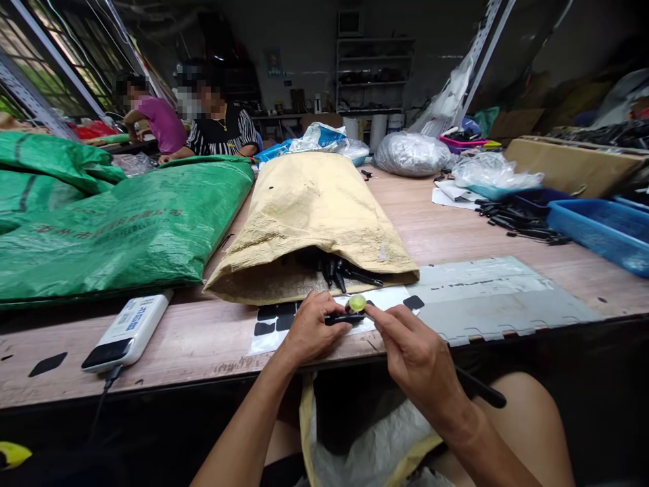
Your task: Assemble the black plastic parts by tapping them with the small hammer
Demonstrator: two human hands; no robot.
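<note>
My left hand [311, 329] rests near the table's front edge, fingers pinched on a slim black part [339, 317]. My right hand [413, 348] is closed, with thumb and forefinger meeting beside a small round yellow-green piece [356, 302] at the black part's end. What exactly the right fingers grip is too small to make out. Under both hands lies a white sheet [263, 343] bearing black rounded patches [264, 329]. Just beyond, a cream woven sack [314, 203] lies with its mouth toward me, and several black parts [337, 270] show inside.
At left are a green sack [126, 230] and a white power bank [129, 331] with a cable. A grey sheet [491, 297], loose black parts [522, 220] and a blue tray [603, 226] occupy the right. An open sack [375, 439] hangs below the edge. Two people sit across.
</note>
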